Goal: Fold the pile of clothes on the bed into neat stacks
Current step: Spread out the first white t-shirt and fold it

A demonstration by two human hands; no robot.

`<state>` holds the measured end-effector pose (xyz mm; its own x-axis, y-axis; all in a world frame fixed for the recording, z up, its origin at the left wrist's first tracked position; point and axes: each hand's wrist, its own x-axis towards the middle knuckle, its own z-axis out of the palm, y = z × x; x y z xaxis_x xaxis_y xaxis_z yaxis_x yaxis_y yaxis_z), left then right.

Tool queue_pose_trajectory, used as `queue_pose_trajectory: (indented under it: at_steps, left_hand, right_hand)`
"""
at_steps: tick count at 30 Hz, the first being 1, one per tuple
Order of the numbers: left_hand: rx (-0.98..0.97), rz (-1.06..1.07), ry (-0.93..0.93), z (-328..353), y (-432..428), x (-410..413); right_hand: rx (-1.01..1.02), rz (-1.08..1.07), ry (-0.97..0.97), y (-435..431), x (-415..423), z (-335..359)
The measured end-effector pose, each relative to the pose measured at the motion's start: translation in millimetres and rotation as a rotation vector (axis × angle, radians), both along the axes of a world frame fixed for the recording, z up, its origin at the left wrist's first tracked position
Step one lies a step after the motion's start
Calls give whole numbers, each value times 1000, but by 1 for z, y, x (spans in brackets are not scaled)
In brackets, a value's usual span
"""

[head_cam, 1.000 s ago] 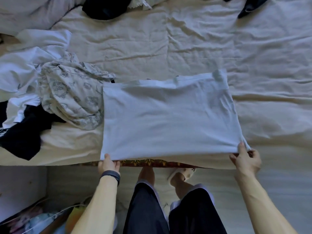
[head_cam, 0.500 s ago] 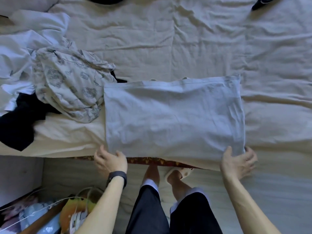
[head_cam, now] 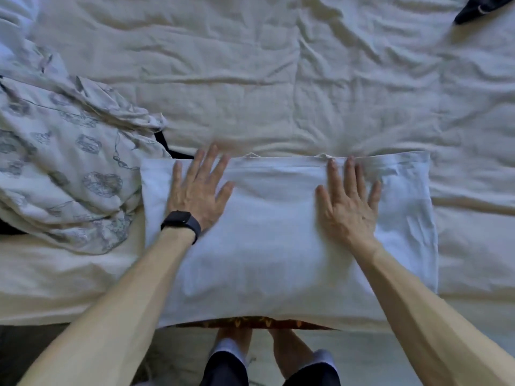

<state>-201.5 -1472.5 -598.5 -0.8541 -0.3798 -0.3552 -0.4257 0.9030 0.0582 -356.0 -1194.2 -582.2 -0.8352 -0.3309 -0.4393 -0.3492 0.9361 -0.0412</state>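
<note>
Two flat hands pressed on the folded white garment (head_cam: 278, 263) at the lower middle of the frame, at the near edge of the bed (head_cam: 278, 79).

The left hand (head_cam: 196, 190), with a black wristband (head_cam: 181, 222), and the right hand (head_cam: 348, 210) both lay palm down on the upper part of the garment, fingers straight and spread, gripping nothing. The left fingertips were blurred at the far hem. At the left of the frame a crumpled patterned garment (head_cam: 69, 176) was cut off by the edge and touched the white one; a black cloth (head_cam: 164, 143) showed only a little from under it. In the upper right corner a dark item (head_cam: 479, 6) was mostly out of the frame, so I could not tell what it was.
</note>
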Motion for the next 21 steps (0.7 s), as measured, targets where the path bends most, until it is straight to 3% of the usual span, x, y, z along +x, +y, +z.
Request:
queue_pose_trajectory:
  at_steps: [5,9,13,17,19,21]
  left_hand:
    - [16,74,129,19,16,4]
    - [105,-114,48,24,55,39]
    - [-57,-80,-113,14,-18,93]
    - [-43,56,-62,25,-39,101]
    - [8,115,13,32,-2,90]
    - [77,84,33,36,49,78]
  right_hand:
    - [-46,-63,95,-28,31,18]
    - [-142,292,54,-47,84,17]
    - [102,45,-41,12,41,13]
    - [176,-320,17,58,1,29]
    - [113,-287,29,55,16,34]
    - [16,-71,26,45,49,38]
